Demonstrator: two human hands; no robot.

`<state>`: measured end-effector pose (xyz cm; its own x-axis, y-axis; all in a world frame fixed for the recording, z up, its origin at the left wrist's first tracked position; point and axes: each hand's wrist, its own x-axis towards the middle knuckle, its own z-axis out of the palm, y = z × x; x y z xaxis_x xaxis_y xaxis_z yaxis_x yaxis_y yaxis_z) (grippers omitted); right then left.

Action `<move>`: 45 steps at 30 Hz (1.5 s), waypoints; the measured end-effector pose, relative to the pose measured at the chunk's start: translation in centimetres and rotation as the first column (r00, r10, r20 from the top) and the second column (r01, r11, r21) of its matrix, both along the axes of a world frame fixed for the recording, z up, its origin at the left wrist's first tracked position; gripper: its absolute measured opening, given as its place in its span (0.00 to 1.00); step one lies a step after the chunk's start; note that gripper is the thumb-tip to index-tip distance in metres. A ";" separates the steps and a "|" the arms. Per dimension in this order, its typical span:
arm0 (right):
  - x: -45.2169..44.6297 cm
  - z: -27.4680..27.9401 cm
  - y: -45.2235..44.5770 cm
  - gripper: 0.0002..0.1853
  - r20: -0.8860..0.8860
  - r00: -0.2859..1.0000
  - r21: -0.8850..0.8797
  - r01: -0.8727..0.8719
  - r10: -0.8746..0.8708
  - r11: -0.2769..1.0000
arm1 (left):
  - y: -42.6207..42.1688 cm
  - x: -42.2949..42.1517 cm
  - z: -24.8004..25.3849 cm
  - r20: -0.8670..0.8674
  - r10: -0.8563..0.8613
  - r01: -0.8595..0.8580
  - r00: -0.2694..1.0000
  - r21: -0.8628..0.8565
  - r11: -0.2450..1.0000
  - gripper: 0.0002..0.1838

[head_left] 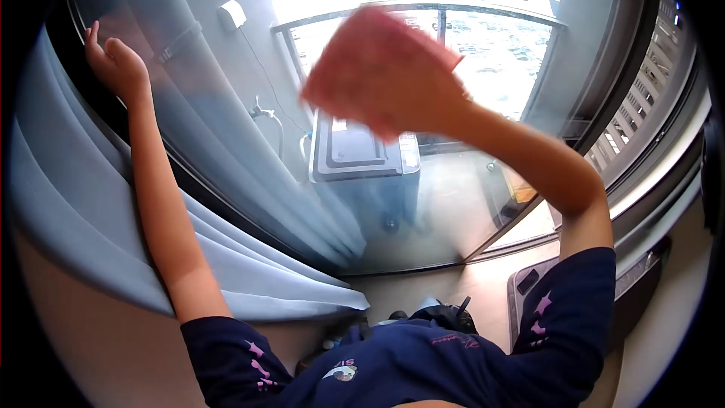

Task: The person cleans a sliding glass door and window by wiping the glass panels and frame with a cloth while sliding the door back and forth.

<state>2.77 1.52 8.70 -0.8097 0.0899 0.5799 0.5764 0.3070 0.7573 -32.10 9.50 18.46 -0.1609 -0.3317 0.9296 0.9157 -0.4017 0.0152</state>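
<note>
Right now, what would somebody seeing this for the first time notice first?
Probably the reddish-pink cloth, blurred near the top centre with the right hand on it, against the bright window view. Next might come the left hand, raised and open at the upper left, and the pale blue curtain sweeping down the left side below it.

A hand could pass over the lower part of the glass pane [445,204], between the pink cloth [362,57] and the pane's bottom edge; the lidded appliance [362,162] stands behind the glass. Toward the upper middle, the blurred right hand [423,98] with the cloth blocks the way, its forearm crossing in from the right. Along the left edge, the left hand [121,68] and the hanging curtain [83,204] crowd the dark frame [249,223].
</note>
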 end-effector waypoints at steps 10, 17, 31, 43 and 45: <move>14.2 13.9 2.4 0.26 -0.672 0.739 0.666 0.626 -0.037 0.406 | 1.3 1.0 2.1 0.019 -0.013 0.014 1.000 -0.041 0.999 0.22; 3.7 -15.1 2.1 0.18 -0.108 0.988 -0.136 -0.128 0.114 0.982 | 2.2 0.0 2.0 0.011 -0.006 0.007 1.000 -0.032 0.999 0.22; 22.1 11.4 2.9 0.26 -0.790 0.612 0.413 0.503 0.024 0.760 | 4.7 -3.3 2.1 -0.020 0.058 -0.058 0.998 -0.032 0.998 0.21; 17.5 -25.8 -0.4 0.21 -0.381 0.905 -0.175 0.129 -0.188 0.976 | 7.5 -6.6 2.4 -0.197 0.231 -0.258 0.953 -0.120 0.959 0.32; 16.6 -16.4 -1.1 0.20 -0.509 0.811 -0.144 0.249 -0.288 0.958 | 3.5 -0.7 2.4 -0.207 0.078 -0.066 0.975 0.067 0.996 0.34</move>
